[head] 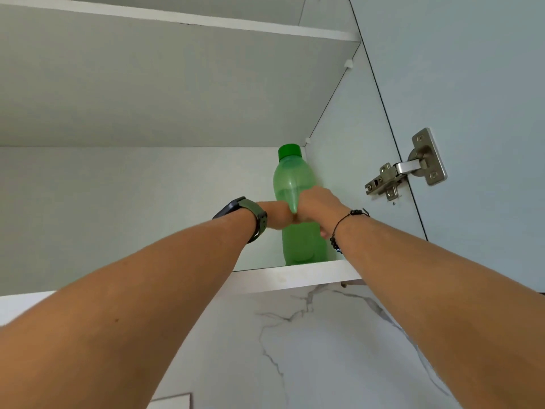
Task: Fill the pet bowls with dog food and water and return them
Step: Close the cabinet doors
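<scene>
I see both hands reached up, left hand (275,215) and right hand (317,206) each wrapped round the upright green bottle (295,178) at the shelf's (295,277) right front corner.

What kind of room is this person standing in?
Probably a home kitchen. Both hands reach up into an open wall cabinet: a green bottle stands on its shelf, a metal hinge holds the open door, and a marble-patterned wall runs below.

Bottle (295,178): upright on cabinet shelf (295,274), far right corner, between both hands; door hinge (407,169) to right.
</scene>
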